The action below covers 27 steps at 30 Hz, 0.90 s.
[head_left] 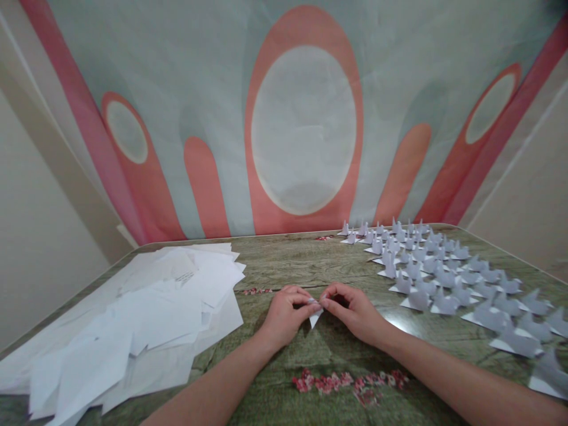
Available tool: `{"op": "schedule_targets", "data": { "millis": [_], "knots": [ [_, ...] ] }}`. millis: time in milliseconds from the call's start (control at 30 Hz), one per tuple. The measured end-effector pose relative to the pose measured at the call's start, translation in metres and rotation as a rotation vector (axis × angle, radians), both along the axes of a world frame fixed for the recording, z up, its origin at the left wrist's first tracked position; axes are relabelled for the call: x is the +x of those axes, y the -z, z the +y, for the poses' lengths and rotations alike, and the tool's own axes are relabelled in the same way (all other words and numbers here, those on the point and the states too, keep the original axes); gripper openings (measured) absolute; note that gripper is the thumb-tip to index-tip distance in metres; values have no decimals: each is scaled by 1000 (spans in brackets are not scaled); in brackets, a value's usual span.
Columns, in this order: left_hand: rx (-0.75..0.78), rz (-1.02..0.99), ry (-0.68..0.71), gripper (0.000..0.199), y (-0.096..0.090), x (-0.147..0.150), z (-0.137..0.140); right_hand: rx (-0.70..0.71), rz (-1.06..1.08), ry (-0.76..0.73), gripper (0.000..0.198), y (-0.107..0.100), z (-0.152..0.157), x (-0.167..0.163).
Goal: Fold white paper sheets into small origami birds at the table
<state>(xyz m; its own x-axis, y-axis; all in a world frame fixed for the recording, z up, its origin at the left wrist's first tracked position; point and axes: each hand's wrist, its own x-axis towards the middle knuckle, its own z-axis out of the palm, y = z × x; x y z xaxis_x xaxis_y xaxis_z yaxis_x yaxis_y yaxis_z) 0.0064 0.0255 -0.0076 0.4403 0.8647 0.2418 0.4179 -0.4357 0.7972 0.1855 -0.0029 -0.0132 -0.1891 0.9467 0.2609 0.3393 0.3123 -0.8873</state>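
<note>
A small folded piece of white paper (pixel 315 318) is held between my two hands over the middle of the table. My left hand (pixel 289 313) pinches its left side between thumb and fingers. On the other side, the fingertips of my right hand (pixel 348 309) are closed on its upper right edge. One pointed corner of the paper hangs down below my fingers; the rest is hidden by them. To the right stand rows of small white folded-paper figures (pixel 417 299) with upright points.
A spread pile of loose white paper sheets (pixel 164 313) covers the table's left side. The wood-patterned table (pixel 266 263) has printed pink flowers (pixel 328 381) near its front. Behind it hangs a grey-green backdrop (pixel 306 130) with coral shapes.
</note>
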Motion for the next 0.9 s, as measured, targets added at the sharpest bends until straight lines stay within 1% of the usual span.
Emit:
{"op": "schedule_targets", "data": {
  "millis": [233, 533, 667, 800, 900],
  "knots": [
    [-20, -7, -7, 14, -5, 1, -1, -8, 39, 2, 18, 2, 1, 0],
    [25, 22, -4, 20, -8, 5, -4, -23, 48, 1, 20, 0, -1, 0],
    [52, 19, -26, 21, -9, 4, -3, -31, 31, -17, 22, -3, -1, -1],
    [76, 8, -74, 17, -10, 2, -2, 27, -30, -39, 19, -4, -1, -1],
    [90, -8, -82, 16, -12, 3, -4, 56, -58, -36, 17, -2, 0, -2]
  ]
}}
